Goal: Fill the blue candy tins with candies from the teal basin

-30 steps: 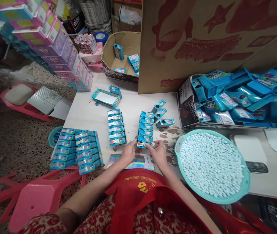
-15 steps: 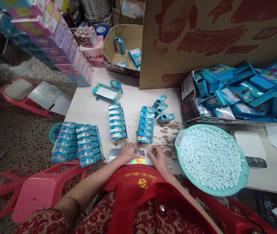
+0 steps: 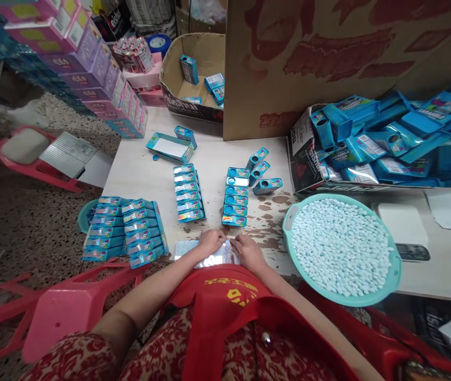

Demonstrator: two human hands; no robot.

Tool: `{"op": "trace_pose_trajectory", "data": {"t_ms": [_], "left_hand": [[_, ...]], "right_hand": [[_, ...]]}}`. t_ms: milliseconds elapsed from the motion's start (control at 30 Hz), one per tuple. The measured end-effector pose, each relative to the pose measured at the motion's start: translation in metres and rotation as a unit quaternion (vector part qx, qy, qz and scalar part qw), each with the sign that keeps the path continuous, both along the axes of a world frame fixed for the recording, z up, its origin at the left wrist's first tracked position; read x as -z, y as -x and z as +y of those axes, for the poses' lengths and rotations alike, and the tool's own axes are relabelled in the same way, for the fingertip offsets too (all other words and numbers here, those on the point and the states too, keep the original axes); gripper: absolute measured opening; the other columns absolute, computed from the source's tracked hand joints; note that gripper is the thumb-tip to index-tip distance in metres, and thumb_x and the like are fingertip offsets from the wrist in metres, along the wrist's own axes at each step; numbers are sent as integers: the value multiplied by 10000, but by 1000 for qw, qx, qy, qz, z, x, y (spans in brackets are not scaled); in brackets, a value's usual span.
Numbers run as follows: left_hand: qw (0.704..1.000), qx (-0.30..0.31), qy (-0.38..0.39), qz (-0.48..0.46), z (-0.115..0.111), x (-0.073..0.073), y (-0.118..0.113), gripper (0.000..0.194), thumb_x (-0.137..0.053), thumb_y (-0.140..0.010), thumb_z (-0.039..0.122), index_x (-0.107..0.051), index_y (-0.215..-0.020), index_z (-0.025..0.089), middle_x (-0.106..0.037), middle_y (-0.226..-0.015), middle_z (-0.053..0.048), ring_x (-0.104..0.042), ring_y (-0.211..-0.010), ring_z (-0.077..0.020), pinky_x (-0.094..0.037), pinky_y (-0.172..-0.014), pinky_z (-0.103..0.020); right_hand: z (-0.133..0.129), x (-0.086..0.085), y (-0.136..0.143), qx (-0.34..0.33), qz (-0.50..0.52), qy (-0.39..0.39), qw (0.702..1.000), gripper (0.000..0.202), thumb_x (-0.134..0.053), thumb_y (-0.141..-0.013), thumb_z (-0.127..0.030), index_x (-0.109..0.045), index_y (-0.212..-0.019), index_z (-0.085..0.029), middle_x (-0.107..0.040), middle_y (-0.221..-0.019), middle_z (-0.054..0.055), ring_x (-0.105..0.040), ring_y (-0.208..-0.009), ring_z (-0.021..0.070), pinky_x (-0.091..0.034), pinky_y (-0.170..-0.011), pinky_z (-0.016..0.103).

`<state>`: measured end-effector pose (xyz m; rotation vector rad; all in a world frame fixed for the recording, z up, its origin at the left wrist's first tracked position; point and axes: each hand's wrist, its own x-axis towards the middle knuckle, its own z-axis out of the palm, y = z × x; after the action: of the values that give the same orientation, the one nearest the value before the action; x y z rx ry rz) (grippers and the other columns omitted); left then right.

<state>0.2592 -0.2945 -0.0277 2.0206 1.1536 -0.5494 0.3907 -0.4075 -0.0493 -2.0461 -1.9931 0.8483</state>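
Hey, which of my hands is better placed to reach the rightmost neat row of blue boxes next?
Probably the right hand, though narrowly: it sits by the right end of the shiny sheet, just below that row of blue boxes. The left hand sits further left.

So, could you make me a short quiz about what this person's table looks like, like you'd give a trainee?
1. True or false: the basin stands to the left of the left hand.
2. Which is nearest the fingers of the right hand? A) the tray; B) the shiny sheet; C) the basin.
3. How many loose boxes are just right of the rightmost row of boxes?

Key:
1. False; it stands to the right of both hands.
2. B.
3. Three.
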Motion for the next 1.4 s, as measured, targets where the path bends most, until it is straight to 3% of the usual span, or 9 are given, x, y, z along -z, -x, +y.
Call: {"op": "trace_pose_trajectory", "data": {"t_ms": [267,467,600,733,833,900,1067,1167,1400], "left_hand": [[1000,-24,-12,4,0,3,-2,279,-462,-778,246,-721,-877,213,-716,-948,-72,-634,-904,-230,-412,-740,-292],[999,-33,-13,-39,-2,6,2,242,-474,-786,213,-709,-841,198,-710,-902,-80,-625,-911,-230,-408,-839,-328],[993,-35,-23,-115,-4,-10,6,305,-394,-874,279,-679,-900,175,-678,-994,-91,-580,-1015,-209,-380,-938,-323],[937,-95,146,-302,-5,-32,4,365,-422,-868,391,-584,-1110,170,-658,-1022,-60,-596,-946,-166,-454,-821,-271],[895,-146,276,-319,-5,-41,0,327,-585,-734,435,-602,-875,140,-645,-759,-30,-603,-728,-155,-467,-684,-261],[890,-173,292,-304,-2,-43,-2,303,-557,-736,443,-574,-773,144,-604,-650,-7,-580,-639,-133,-462,-648,-256],[906,-174,240,-303,20,-45,-1,228,-526,-713,251,-559,-923,168,-599,-634,33,-561,-599,-106,-451,-609,-227],[907,-198,257,-269,37,-52,-2,185,-499,-694,191,-564,-864,157,-637,-675,8,-568,-578,-97,-435,-571,-213],[861,-260,323,-295,49,-69,-6,276,-588,-712,392,-592,-812,135,-641,-723,-25,-587,-628,-108,-428,-583,-216]], "right_hand": [[4,-6,0,-22,36,-12,999,23,-658,-794,-176,-652,-816,-178,-648,-960,92,-557,-893,217,-426,-767,304],[1,-28,-8,81,82,-27,993,112,-611,-798,-165,-550,-710,-196,-608,-691,10,-554,-681,163,-398,-619,248],[1,-57,-17,168,136,-43,976,148,-559,-839,-291,-512,-729,-204,-534,-587,-33,-476,-526,123,-354,-516,228],[9,-78,-18,254,275,-54,926,216,-576,-796,-383,-500,-692,-209,-466,-532,-53,-419,-487,113,-326,-485,230],[19,-84,-17,290,295,-64,908,245,-585,-769,-421,-510,-679,-206,-484,-556,-43,-413,-497,112,-333,-497,236],[26,-84,-16,308,289,-70,904,264,-591,-758,-442,-512,-668,-207,-486,-551,-41,-411,-493,114,-333,-497,240],[45,-84,-15,343,290,-100,888,316,-598,-745,-498,-517,-665,-204,-572,-620,-7,-474,-538,129,-378,-543,258],[56,-87,-15,360,284,-106,883,349,-597,-729,-533,-528,-660,-199,-571,-601,-5,-466,-525,128,-376,-537,261],[65,-91,-18,374,292,-120,872,384,-601,-714,-567,-519,-649,-198,-575,-597,1,-471,-522,130,-380,-520,254]]}}
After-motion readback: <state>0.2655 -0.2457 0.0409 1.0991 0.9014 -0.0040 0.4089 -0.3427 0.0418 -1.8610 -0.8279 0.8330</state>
